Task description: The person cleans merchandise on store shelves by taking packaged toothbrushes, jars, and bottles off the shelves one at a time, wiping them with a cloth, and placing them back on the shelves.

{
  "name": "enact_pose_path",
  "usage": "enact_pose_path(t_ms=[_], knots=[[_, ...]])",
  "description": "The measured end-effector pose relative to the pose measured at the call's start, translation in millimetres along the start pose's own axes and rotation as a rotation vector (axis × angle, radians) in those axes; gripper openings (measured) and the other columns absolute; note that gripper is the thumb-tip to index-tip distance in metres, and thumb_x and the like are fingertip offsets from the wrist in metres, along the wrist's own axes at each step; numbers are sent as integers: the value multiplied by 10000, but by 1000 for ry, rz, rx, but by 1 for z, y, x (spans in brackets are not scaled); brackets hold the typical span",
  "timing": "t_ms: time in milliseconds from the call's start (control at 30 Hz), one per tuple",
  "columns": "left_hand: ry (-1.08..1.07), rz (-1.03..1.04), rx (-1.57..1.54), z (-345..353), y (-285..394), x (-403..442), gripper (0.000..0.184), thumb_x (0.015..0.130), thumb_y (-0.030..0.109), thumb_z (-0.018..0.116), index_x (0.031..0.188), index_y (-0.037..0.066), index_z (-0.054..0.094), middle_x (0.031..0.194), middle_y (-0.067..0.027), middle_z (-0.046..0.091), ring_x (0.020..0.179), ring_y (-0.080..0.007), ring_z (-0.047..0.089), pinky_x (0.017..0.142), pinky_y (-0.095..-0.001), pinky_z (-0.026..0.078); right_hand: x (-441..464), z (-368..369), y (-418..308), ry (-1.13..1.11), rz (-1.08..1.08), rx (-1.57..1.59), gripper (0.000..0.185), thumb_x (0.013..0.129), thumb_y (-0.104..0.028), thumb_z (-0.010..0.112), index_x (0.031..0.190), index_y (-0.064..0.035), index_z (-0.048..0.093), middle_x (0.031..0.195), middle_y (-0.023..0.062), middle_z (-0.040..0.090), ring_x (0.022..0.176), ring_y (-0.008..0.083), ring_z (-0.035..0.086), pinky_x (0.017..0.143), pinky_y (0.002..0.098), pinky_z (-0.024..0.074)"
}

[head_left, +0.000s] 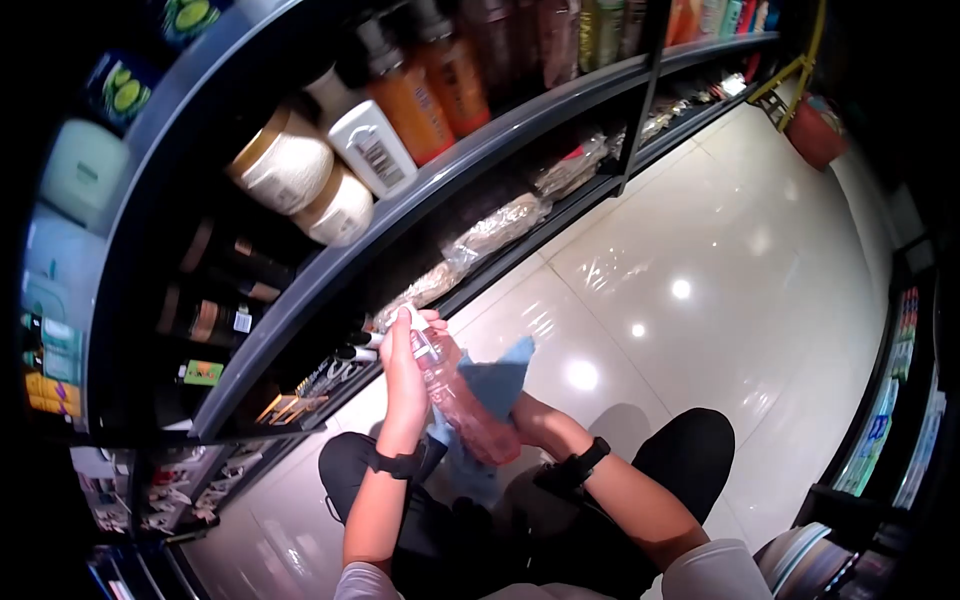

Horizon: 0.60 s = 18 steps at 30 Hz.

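Note:
A clear pink bottle (462,392) with a white top is held tilted over my lap. My left hand (403,350) is wrapped round its upper end, by the white top. Lower down, my right hand (537,420) grips a light blue cloth (497,377) against the side of the bottle. Part of the cloth hangs below the bottle, between my knees. The fingers of my right hand are mostly hidden behind the cloth and bottle.
A dark shelf unit (470,140) on the left carries orange pump bottles (408,95), white jars (285,165) and plastic-wrapped packs (495,230). Glossy floor tiles (700,290) lie to the right. Another shelf (880,420) stands at the right edge; a red bucket (815,133) sits at the far end.

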<state>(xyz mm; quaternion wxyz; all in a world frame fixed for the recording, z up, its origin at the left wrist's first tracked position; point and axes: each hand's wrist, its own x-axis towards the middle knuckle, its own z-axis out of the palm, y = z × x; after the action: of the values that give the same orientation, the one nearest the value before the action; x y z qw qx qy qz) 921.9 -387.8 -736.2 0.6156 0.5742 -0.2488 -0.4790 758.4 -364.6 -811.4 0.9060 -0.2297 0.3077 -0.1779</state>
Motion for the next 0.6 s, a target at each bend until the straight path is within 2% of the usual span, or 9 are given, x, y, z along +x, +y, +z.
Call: enact_pose_path(t_ms=[67, 133, 200, 233, 267, 333, 467, 533, 600], knots=[[-18, -29, -31, -5, -6, -6, 451, 1021, 433, 422, 1054, 12, 583, 860, -95, 646, 723, -149, 624, 657, -275, 515, 13, 1, 7, 72, 86, 220, 403, 1033, -297, 412, 1299, -9, 507, 1197, 109, 608, 1038, 157, 606, 841, 284, 525], [-93, 82, 30, -15, -18, -17, 447, 1024, 416, 432, 1178, 5, 516, 1000, -78, 624, 844, -118, 590, 768, -262, 497, 9, 8, -8, 70, 87, 107, 407, 1026, -318, 431, 1287, -17, 513, 1181, 102, 607, 1033, 153, 607, 814, 290, 532], [-15, 184, 160, -11, -30, -27, 439, 1013, 321, 498, 1308, 6, 418, 1105, -81, 594, 938, -112, 566, 806, -255, 479, 17, 6, -2, 48, 26, 84, 435, 991, -393, 503, 1246, -41, 525, 1116, 84, 604, 985, 133, 610, 795, 281, 531], [-90, 181, 152, -6, -25, -43, 502, 983, 176, 545, 1400, 20, 314, 1184, -91, 557, 1006, -125, 553, 834, -271, 474, 14, 8, -2, 47, -90, 121, 434, 985, -397, 517, 1242, -47, 527, 1116, 79, 601, 976, 132, 607, 801, 281, 524], [-61, 225, 350, -13, -36, -50, 518, 963, 93, 553, 1415, 23, 310, 1224, -90, 537, 1039, -134, 552, 862, -283, 468, 8, 17, -12, 49, -208, 158, 434, 978, -401, 530, 1238, -53, 529, 1116, 73, 597, 966, 131, 603, 808, 280, 517], [-85, 260, 506, -13, -45, -61, 535, 951, 141, 604, 1392, 2, 334, 1189, -147, 572, 1026, -189, 586, 881, -309, 477, 24, -2, -6, 119, -183, 89, 406, 984, -364, 530, 1232, -42, 526, 1119, 61, 590, 989, 130, 585, 817, 277, 500], [-179, 120, 495, -20, -68, -51, 488, 940, 146, 633, 1343, 0, 400, 1138, -117, 602, 1011, -170, 598, 882, -302, 481, 12, 25, -10, 357, -454, -244, 378, 973, -223, 532, 1269, 9, 496, 1125, 68, 587, 1028, 147, 554, 841, 305, 489], [-55, 88, 32, -20, -80, -46, 405, 936, 136, 638, 1276, 0, 466, 1099, -87, 623, 994, -144, 599, 876, -291, 477, 10, 30, -3, 291, -654, -519, 344, 955, -120, 509, 1276, 3, 501, 1086, 80, 591, 1010, 154, 549, 861, 302, 474], [-12, 34, 8, -24, -84, -48, 345, 937, 115, 633, 1235, 0, 502, 1115, -72, 626, 1007, -128, 594, 876, -283, 473, 13, 24, 7, 369, -560, -430, 313, 945, -57, 468, 1248, 3, 517, 1034, 81, 588, 972, 147, 541, 843, 285, 461]])
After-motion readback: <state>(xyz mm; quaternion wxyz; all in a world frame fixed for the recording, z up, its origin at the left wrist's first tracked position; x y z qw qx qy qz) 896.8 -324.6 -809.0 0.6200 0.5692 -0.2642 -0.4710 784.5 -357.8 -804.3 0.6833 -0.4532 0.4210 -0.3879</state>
